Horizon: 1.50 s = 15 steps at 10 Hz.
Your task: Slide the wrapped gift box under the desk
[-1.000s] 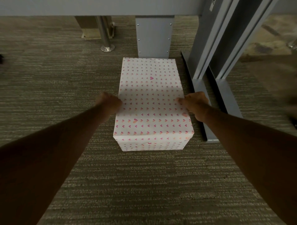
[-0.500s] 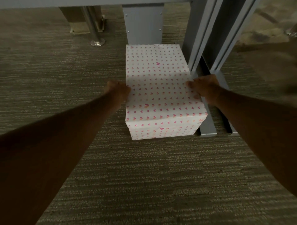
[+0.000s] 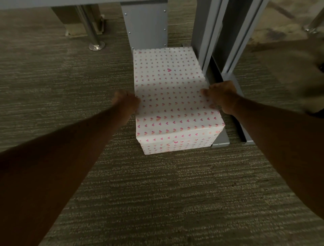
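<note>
The gift box (image 3: pixel 170 94), wrapped in white paper with small pink hearts, lies on the carpet with its far end against a grey desk leg panel (image 3: pixel 145 24). Its right side runs along the grey desk frame (image 3: pixel 206 35). My left hand (image 3: pixel 125 102) grips the box's left edge about halfway along. On the opposite edge, my right hand (image 3: pixel 221 96) holds the right side, fingers curled over the top. The desk's underside edge (image 3: pixel 61 1) crosses the top of the view.
Grey-brown carpet (image 3: pixel 157 202) covers the floor. A chrome pole with a round foot (image 3: pixel 95 44) stands to the left of the leg panel, next to a tan block. The desk frame's flat grey foot (image 3: pixel 220 142) lies just right of the box.
The box has slid forward and to the right, with both hands on its sides. It now touches the leg panel and lies close along the desk frame.
</note>
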Each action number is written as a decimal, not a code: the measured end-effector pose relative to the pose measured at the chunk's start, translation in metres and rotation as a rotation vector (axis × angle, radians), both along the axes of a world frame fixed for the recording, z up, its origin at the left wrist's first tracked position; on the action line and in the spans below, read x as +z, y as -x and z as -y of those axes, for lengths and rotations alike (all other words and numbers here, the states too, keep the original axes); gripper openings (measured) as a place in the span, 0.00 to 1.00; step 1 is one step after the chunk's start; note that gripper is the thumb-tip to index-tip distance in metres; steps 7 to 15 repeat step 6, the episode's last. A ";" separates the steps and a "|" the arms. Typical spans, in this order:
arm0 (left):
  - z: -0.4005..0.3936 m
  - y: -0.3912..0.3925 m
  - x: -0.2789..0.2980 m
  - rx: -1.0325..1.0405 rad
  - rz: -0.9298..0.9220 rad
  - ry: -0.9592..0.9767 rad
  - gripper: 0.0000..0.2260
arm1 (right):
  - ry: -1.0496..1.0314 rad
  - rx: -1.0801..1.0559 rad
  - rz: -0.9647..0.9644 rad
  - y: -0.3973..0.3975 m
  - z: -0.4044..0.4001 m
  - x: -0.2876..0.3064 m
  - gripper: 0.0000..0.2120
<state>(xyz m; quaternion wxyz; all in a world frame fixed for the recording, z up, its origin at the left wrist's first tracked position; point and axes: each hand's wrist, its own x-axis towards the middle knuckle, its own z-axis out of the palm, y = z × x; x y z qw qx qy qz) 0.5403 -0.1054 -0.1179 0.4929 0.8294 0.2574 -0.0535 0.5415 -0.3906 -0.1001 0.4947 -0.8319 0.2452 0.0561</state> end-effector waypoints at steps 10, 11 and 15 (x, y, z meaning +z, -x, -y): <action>0.014 0.030 0.014 -0.162 0.111 -0.173 0.24 | 0.306 0.102 0.166 0.016 -0.002 -0.013 0.32; 0.014 0.030 0.014 -0.162 0.111 -0.173 0.24 | 0.306 0.102 0.166 0.016 -0.002 -0.013 0.32; 0.014 0.030 0.014 -0.162 0.111 -0.173 0.24 | 0.306 0.102 0.166 0.016 -0.002 -0.013 0.32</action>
